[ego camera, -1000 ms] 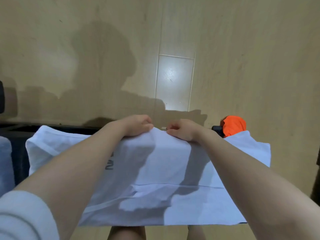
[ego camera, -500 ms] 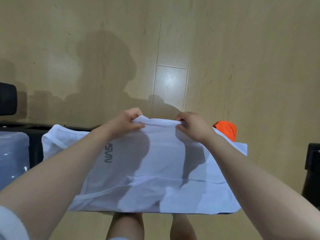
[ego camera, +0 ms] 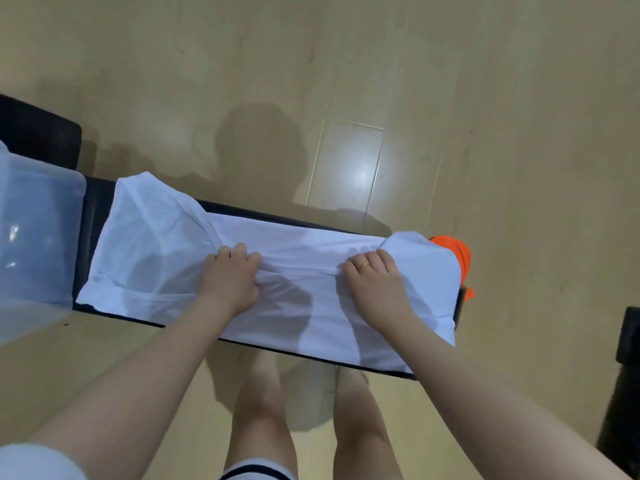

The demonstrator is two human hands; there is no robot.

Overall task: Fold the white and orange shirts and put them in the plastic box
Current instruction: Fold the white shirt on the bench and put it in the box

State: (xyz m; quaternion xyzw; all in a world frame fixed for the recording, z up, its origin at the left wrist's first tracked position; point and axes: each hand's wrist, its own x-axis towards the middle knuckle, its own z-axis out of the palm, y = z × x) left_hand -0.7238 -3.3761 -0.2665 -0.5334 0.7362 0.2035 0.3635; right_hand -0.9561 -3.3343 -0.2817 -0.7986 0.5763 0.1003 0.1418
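The white shirt (ego camera: pixel 166 247) lies spread along a narrow black bench (ego camera: pixel 95 209). My left hand (ego camera: pixel 232 277) and my right hand (ego camera: pixel 375 280) rest on its middle, each with fingers curled round a folded edge of the cloth that runs between them. The orange shirt (ego camera: pixel 459 254) is bunched at the bench's right end, mostly hidden under the white shirt. The clear plastic box (ego camera: pixel 34 237) stands at the left end of the bench, just left of the white shirt.
A black object (ego camera: pixel 38 133) sits behind the box at the far left, and another dark object (ego camera: pixel 623 393) stands at the right edge. Light wooden floor surrounds the bench. My bare legs (ego camera: pixel 263 410) stand just in front of it.
My hands have pulled the shirt's far edge toward me and down onto its middle. The view has shifted, bringing the plastic box and bench into sight.
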